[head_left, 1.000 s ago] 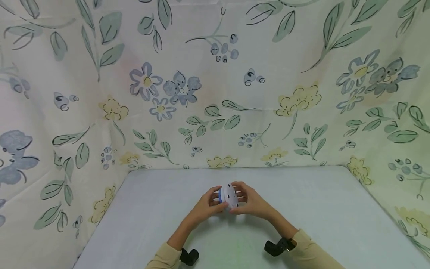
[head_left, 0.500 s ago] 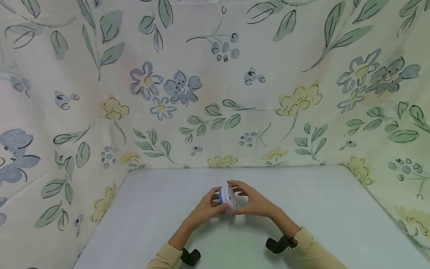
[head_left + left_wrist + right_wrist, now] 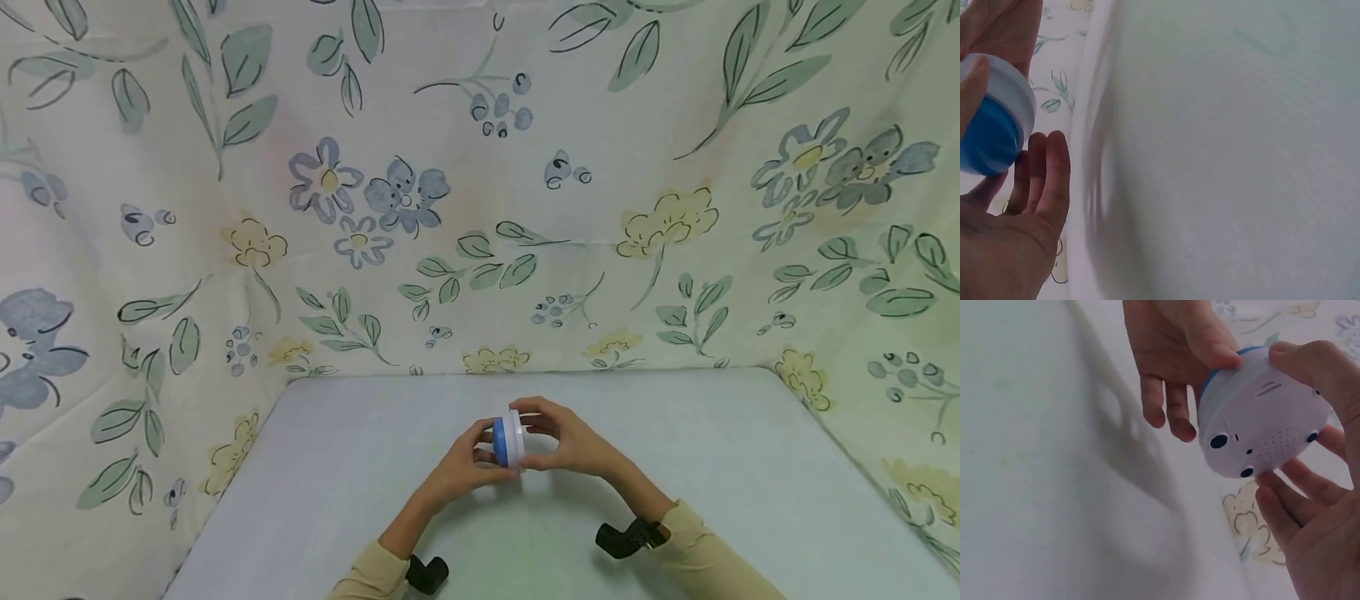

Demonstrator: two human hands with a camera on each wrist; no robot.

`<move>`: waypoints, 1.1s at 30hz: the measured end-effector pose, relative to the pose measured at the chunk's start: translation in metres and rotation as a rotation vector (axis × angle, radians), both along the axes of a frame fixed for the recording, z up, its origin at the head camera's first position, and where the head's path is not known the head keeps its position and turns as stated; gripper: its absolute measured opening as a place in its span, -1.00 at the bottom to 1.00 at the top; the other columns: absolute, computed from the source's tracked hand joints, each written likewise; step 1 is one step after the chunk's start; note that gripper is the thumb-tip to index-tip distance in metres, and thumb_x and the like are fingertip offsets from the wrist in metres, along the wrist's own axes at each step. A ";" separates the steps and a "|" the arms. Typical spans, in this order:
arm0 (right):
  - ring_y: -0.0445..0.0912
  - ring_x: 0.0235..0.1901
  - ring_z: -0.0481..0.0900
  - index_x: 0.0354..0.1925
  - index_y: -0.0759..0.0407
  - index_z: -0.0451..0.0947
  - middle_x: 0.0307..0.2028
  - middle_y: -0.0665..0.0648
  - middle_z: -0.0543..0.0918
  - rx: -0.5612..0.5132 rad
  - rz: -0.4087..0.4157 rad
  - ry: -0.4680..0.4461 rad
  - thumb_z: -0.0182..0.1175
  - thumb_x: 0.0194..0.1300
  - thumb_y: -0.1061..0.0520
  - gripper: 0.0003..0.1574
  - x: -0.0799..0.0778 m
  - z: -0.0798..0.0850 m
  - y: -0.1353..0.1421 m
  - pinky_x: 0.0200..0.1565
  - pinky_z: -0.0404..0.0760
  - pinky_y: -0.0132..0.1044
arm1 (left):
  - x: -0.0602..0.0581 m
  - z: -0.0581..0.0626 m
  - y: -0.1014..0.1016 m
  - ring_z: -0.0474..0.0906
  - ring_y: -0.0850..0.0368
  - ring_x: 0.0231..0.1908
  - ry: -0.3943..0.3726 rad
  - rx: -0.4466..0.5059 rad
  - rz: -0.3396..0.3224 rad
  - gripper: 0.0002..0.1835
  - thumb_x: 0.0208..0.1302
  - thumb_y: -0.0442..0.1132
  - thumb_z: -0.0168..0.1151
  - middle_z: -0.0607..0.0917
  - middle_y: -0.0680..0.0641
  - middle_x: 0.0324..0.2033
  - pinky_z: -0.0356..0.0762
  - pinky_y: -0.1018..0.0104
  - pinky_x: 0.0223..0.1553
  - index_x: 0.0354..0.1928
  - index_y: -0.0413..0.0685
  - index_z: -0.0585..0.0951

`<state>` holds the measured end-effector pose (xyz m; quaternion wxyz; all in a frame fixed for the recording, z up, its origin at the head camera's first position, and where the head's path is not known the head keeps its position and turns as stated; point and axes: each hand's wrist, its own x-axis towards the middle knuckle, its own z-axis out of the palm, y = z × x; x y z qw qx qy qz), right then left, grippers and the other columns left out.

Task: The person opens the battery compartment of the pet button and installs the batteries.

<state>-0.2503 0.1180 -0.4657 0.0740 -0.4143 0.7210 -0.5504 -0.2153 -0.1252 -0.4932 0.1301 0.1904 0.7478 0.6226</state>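
A round device [image 3: 513, 442] with a blue dome on a white base is held between both hands above the table, standing on edge in the head view. My left hand [image 3: 459, 468] grips it from the left by the blue side, thumb below and fingers behind. From the right, my right hand [image 3: 573, 437] holds the white rim between thumb and fingertips. The right wrist view shows the flat white underside [image 3: 1275, 425], with several dark round feet, a cluster of small holes and a small slotted latch. In the left wrist view the blue dome [image 3: 990, 139] shows below the left thumb.
A white-covered table [image 3: 360, 417] lies under the hands. Behind it and along the sides hangs a flower-patterned cloth [image 3: 480, 192]. Black wrist cameras [image 3: 427, 575] are strapped to both forearms.
The device has turned so that its dotted white underside faces away from the head camera and more of the blue dome shows. My right hand has risen slightly with its edge.
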 end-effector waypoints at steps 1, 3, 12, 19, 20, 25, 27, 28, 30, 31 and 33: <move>0.27 0.26 0.43 0.40 0.29 0.27 0.31 0.31 0.41 -0.012 0.004 -0.018 0.51 0.14 0.34 -0.05 0.000 -0.001 0.000 0.25 0.38 0.23 | 0.000 -0.001 0.001 0.61 -0.04 -0.01 0.013 -0.014 0.004 -0.19 0.21 -0.15 0.54 0.52 -0.10 0.16 0.59 0.07 0.05 0.44 -0.02 0.34; 0.27 0.27 0.42 0.40 0.30 0.25 0.31 0.28 0.39 -0.023 0.010 -0.043 0.49 0.16 0.33 -0.06 0.000 -0.004 0.001 0.27 0.36 0.22 | -0.001 -0.001 0.003 0.60 -0.04 0.03 0.031 -0.021 0.015 -0.19 0.20 -0.14 0.54 0.50 -0.10 0.20 0.59 0.06 0.07 0.44 -0.03 0.35; 0.13 0.29 0.43 0.42 0.30 0.23 0.32 0.21 0.39 0.055 -0.028 -0.031 0.53 0.16 0.18 0.00 -0.003 -0.014 0.010 0.29 0.39 0.00 | -0.002 0.000 0.002 0.56 -0.14 0.14 0.116 0.012 0.071 -0.20 0.12 -0.22 0.59 0.48 -0.18 0.28 0.60 0.07 0.06 0.40 -0.12 0.42; 0.12 0.31 0.42 0.42 0.23 0.32 0.31 0.17 0.46 0.136 -0.071 -0.037 0.57 0.13 0.11 -0.01 0.000 -0.016 0.014 0.30 0.37 0.07 | -0.005 0.000 0.000 0.53 -0.14 0.16 0.205 -0.005 0.067 -0.21 0.07 -0.30 0.62 0.53 -0.17 0.23 0.57 0.03 0.11 0.36 -0.15 0.47; 0.11 0.30 0.43 0.41 0.22 0.33 0.31 0.15 0.47 0.142 -0.076 -0.044 0.58 0.12 0.11 -0.01 0.001 -0.016 0.015 0.30 0.38 0.06 | -0.005 0.000 0.001 0.53 -0.14 0.16 0.207 -0.009 0.068 -0.21 0.06 -0.32 0.62 0.54 -0.17 0.22 0.57 0.03 0.11 0.36 -0.16 0.48; 0.10 0.28 0.45 0.39 0.23 0.37 0.29 0.15 0.49 0.159 -0.093 -0.064 0.59 0.10 0.11 -0.02 0.003 -0.019 0.020 0.29 0.39 0.07 | -0.007 0.001 0.005 0.53 -0.26 0.13 0.196 -0.010 0.061 -0.23 0.03 -0.43 0.60 0.55 -0.25 0.18 0.54 -0.07 0.12 0.32 -0.29 0.49; 0.12 0.26 0.45 0.38 0.24 0.39 0.28 0.17 0.50 0.165 -0.105 -0.066 0.60 0.10 0.11 -0.03 0.003 -0.020 0.022 0.28 0.40 0.10 | -0.007 0.002 0.006 0.53 -0.31 0.13 0.184 -0.010 0.053 -0.24 0.01 -0.47 0.60 0.55 -0.29 0.18 0.52 -0.14 0.13 0.30 -0.34 0.49; 0.13 0.26 0.46 0.38 0.24 0.40 0.27 0.17 0.51 0.172 -0.113 -0.066 0.60 0.09 0.11 -0.04 0.003 -0.021 0.023 0.27 0.41 0.10 | -0.008 0.002 0.007 0.52 -0.34 0.13 0.178 -0.008 0.049 -0.25 0.01 -0.48 0.59 0.55 -0.31 0.18 0.51 -0.18 0.13 0.29 -0.36 0.49; 0.13 0.24 0.47 0.37 0.23 0.41 0.26 0.17 0.52 0.183 -0.127 -0.064 0.61 0.08 0.09 -0.05 0.002 -0.023 0.025 0.26 0.43 0.10 | -0.009 0.002 0.009 0.52 -0.35 0.13 0.170 -0.015 0.044 -0.26 0.00 -0.49 0.59 0.55 -0.32 0.18 0.51 -0.19 0.13 0.28 -0.37 0.50; 0.13 0.23 0.48 0.36 0.23 0.42 0.25 0.17 0.52 0.187 -0.134 -0.063 0.61 0.08 0.09 -0.05 0.002 -0.024 0.026 0.25 0.44 0.10 | -0.009 0.002 0.010 0.53 -0.33 0.13 0.170 -0.024 0.043 -0.26 0.01 -0.47 0.60 0.56 -0.30 0.18 0.51 -0.18 0.12 0.28 -0.36 0.50; 0.11 0.21 0.50 0.36 0.22 0.44 0.24 0.15 0.54 0.201 -0.151 -0.051 0.62 0.07 0.06 -0.05 0.001 -0.025 0.028 0.24 0.46 0.08 | -0.011 0.001 0.011 0.55 -0.28 0.12 0.180 -0.043 0.043 -0.27 0.02 -0.43 0.61 0.58 -0.26 0.17 0.53 -0.12 0.12 0.28 -0.31 0.53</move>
